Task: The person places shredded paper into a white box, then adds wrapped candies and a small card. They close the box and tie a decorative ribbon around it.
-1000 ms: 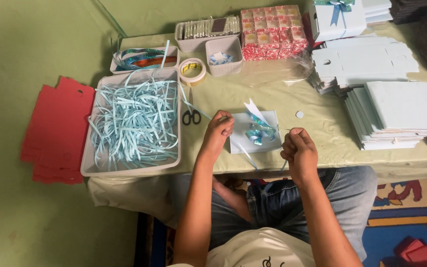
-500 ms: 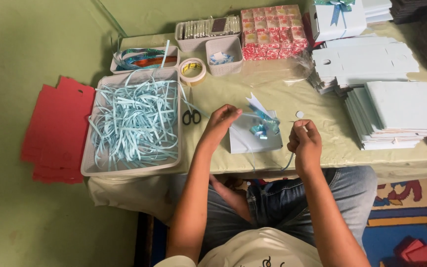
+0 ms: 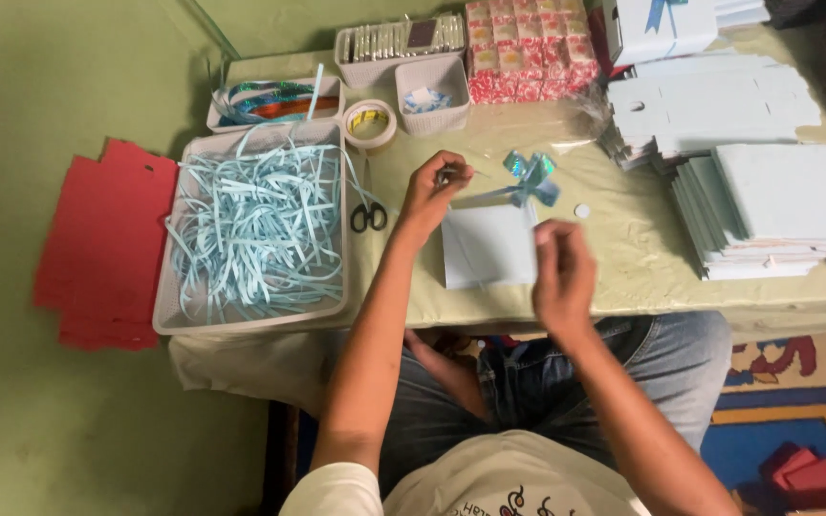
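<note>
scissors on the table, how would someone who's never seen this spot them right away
Start at the big white tray of pale blue paper shreds on the table's left side. Just off its right edge, below the roll of tape and beside the left hand, lie the scissors. They are the only thing there with black loop handles.

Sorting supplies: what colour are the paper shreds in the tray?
Pale blue shreds, clearest in the head view.

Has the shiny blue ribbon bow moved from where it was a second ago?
Yes. The shiny blue ribbon bow has moved up off the pale square card, toward the table's far side, nearer the small white round sticker.
</note>
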